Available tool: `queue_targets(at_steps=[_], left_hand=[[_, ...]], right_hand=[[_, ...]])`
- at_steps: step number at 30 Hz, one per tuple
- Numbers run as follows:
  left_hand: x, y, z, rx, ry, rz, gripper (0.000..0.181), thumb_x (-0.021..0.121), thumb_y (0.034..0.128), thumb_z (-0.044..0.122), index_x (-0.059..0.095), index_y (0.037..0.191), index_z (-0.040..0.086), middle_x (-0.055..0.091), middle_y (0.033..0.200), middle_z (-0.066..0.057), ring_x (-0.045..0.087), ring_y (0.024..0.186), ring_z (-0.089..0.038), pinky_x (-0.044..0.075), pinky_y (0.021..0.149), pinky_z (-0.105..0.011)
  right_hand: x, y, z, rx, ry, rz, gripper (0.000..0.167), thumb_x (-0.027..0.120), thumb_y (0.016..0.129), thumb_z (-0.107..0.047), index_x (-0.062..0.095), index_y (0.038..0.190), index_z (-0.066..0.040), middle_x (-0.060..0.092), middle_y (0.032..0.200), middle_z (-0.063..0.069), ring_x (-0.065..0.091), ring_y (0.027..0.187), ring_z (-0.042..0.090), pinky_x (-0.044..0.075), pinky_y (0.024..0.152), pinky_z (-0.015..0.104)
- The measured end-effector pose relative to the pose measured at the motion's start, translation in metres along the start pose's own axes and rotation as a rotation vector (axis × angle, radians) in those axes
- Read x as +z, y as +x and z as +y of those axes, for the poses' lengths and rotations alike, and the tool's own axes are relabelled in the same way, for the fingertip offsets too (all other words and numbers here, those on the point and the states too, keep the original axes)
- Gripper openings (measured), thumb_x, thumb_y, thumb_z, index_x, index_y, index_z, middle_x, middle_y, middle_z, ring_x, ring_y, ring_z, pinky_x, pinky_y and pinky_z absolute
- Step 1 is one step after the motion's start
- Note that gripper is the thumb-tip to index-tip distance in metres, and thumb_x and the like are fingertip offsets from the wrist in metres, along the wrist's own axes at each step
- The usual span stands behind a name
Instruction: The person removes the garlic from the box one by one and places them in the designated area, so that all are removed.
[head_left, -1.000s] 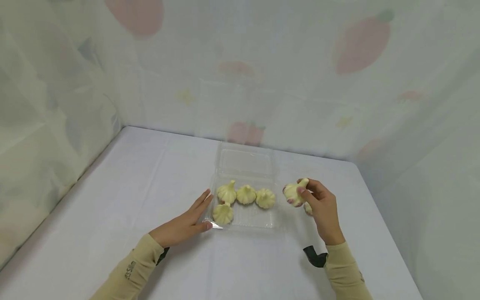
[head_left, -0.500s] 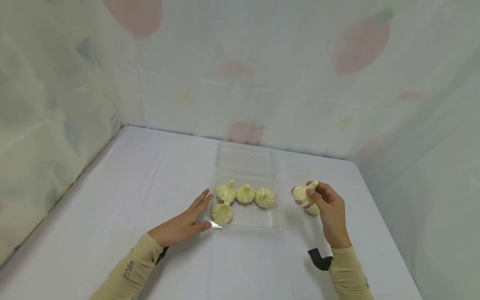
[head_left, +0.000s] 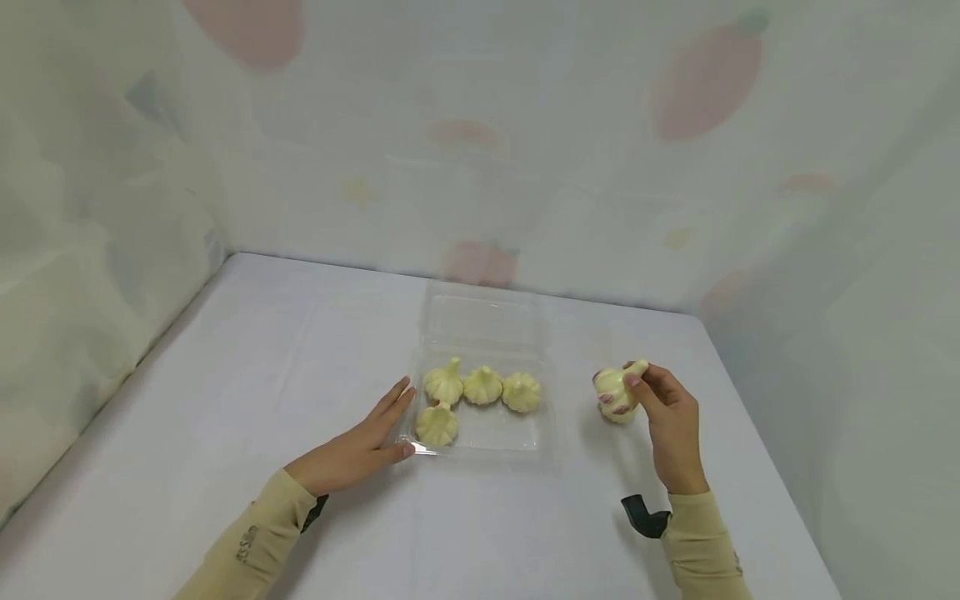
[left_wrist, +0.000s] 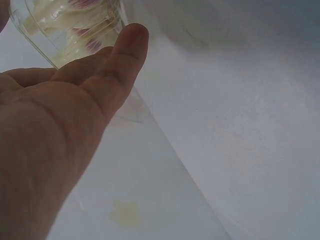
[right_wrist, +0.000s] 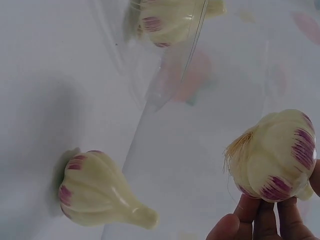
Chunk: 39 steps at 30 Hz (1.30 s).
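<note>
My right hand [head_left: 672,425] pinches a garlic bulb [head_left: 617,388] by its stem, held above the table right of a clear plastic box. In the right wrist view this bulb [right_wrist: 276,157] shows purple streaks and a tuft of roots. A second bulb [right_wrist: 97,190] lies on the table, mostly hidden behind the held one in the head view. The clear box [head_left: 495,433] has its lid [head_left: 480,321] folded back; several bulbs [head_left: 482,386] lie inside, three in a back row and one at front left. My left hand [head_left: 352,454], fingers straight, rests against the box's left side.
A white-covered table [head_left: 300,333] spreads around the box. A patterned curtain [head_left: 585,167] hangs behind it, and more fabric [head_left: 90,250] closes off the left side. A black strap piece [head_left: 645,517] sticks out by the right sleeve.
My right hand has moved right with the garlic bulb, away from the box and over the bulb on the table. The left hand stays at the box; the view has shifted slightly.
</note>
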<state>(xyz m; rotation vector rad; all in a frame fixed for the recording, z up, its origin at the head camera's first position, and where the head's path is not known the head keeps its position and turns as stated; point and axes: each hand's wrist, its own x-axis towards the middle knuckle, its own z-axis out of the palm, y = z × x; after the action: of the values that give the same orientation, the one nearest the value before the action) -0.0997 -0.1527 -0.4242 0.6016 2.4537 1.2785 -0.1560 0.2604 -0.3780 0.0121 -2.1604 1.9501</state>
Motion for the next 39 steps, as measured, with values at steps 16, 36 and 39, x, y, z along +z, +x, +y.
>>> queue_targets(at_steps=[16,36,39], left_hand=[[-0.001,-0.002,-0.002,0.012,-0.004,0.0,0.08,0.052,0.1079,0.033,0.0,0.162,0.003,-0.014,0.168,-0.012,-0.007,0.152,-0.037,0.014,0.115,-0.064],[-0.002,0.0,0.0,-0.002,0.019,-0.006,0.082,0.05,0.1075,0.039,0.001,0.162,0.003,-0.013,0.168,-0.012,-0.004,0.152,-0.035,0.015,0.116,-0.062],[-0.002,-0.001,0.0,0.0,0.014,-0.006,0.082,0.05,0.1077,0.039,0.0,0.162,0.003,-0.013,0.168,-0.012,-0.004,0.152,-0.037,0.015,0.115,-0.063]], right_hand=[[-0.016,-0.001,0.005,0.029,0.023,0.097,0.034,0.071,0.098,-0.017,0.065,0.123,0.006,0.068,0.116,0.006,0.059,0.11,0.017,0.045,0.093,0.021],[-0.031,-0.012,0.027,0.009,-0.441,0.141,0.04,0.07,0.098,-0.034,0.069,0.122,-0.003,0.066,0.111,0.003,0.057,0.084,0.013,0.043,0.071,0.022],[-0.03,-0.014,0.031,-0.017,-0.467,0.139,0.038,0.07,0.098,-0.033,0.07,0.12,-0.002,0.067,0.11,0.009,0.054,0.093,0.012,0.039,0.078,0.023]])
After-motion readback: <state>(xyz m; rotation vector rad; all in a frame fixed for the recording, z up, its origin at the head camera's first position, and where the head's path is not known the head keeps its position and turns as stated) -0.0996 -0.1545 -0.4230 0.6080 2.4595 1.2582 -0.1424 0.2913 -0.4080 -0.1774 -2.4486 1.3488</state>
